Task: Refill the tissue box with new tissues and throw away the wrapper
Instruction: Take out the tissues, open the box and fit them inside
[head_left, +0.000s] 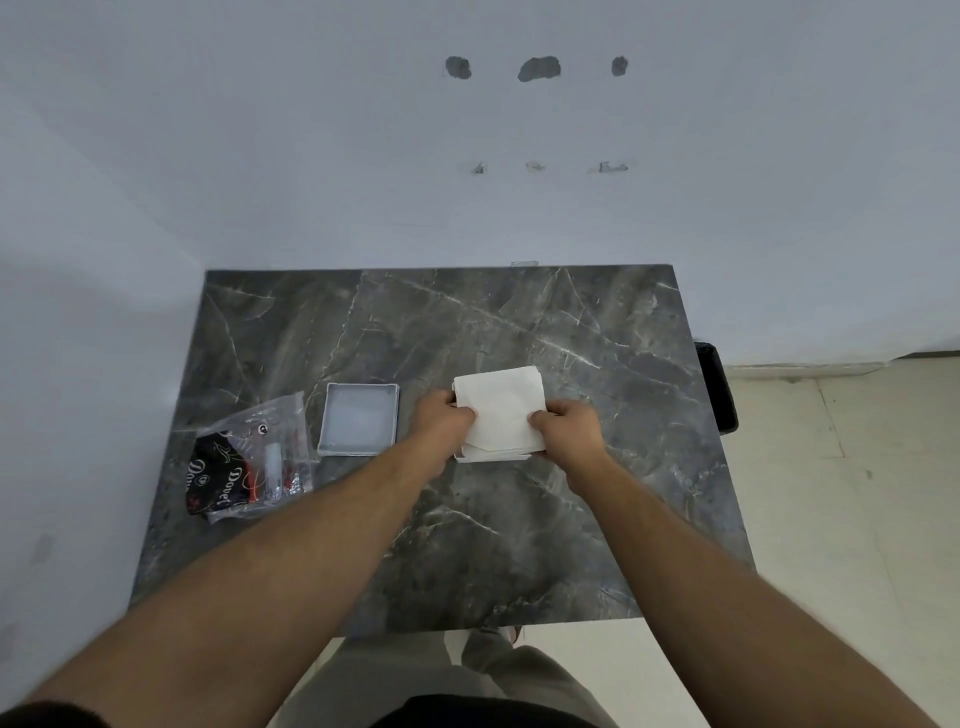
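Note:
A stack of white tissues (501, 408) sits in the middle of the dark marble table (467, 545), resting on a white box part (491, 457) whose front edge shows beneath it. My left hand (441, 418) grips the stack's left side and my right hand (563, 423) grips its right side. To the left lies another white box part (358, 420), open side up and with nothing inside. Further left lies the torn clear and black plastic wrapper (249, 457), flat on the table.
A black bin (719, 387) stands on the floor beside the table's right edge. A white wall runs behind and to the left of the table. Tiled floor lies to the right. My legs are at the table's front edge.

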